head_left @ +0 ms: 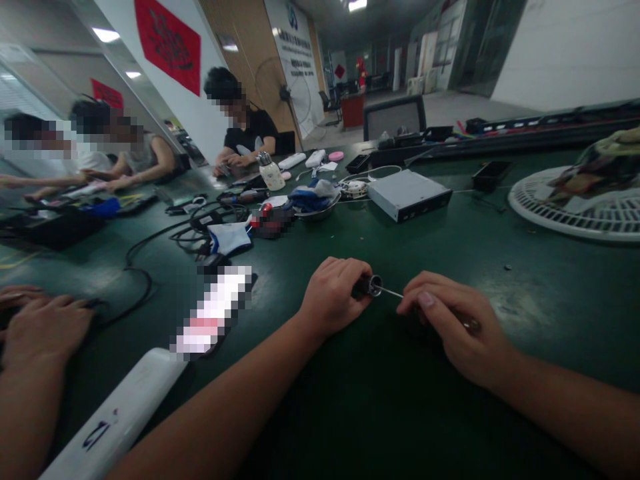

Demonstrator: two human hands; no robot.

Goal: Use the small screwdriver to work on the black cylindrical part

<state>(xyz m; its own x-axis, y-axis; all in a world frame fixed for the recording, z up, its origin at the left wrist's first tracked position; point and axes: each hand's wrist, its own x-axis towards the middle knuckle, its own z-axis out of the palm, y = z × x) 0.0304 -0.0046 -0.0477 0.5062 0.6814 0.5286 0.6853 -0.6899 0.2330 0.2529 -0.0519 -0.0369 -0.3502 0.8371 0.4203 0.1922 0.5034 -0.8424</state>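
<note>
**Glinting metal over a scuffed bench**

My left hand (pixel 333 297) is gripping a polished metal ring (pixel 375 285), and a thin bright wire (pixel 389 290) is running into my right hand (pixel 453 327), where a metal tip (pixel 470 325) is glinting. Beneath them, the dark green bench top (pixel 350 413) is showing a smooth, low sheen, scuffed pale in patches. Farther off, a grey metal box (pixel 407 195) is looking matt, a steel bowl (pixel 315 215) is gleaming beneath crumpled cloth (pixel 307 195), and a white plastic fan guard (pixel 575 207) is showing a smooth finish.
</note>
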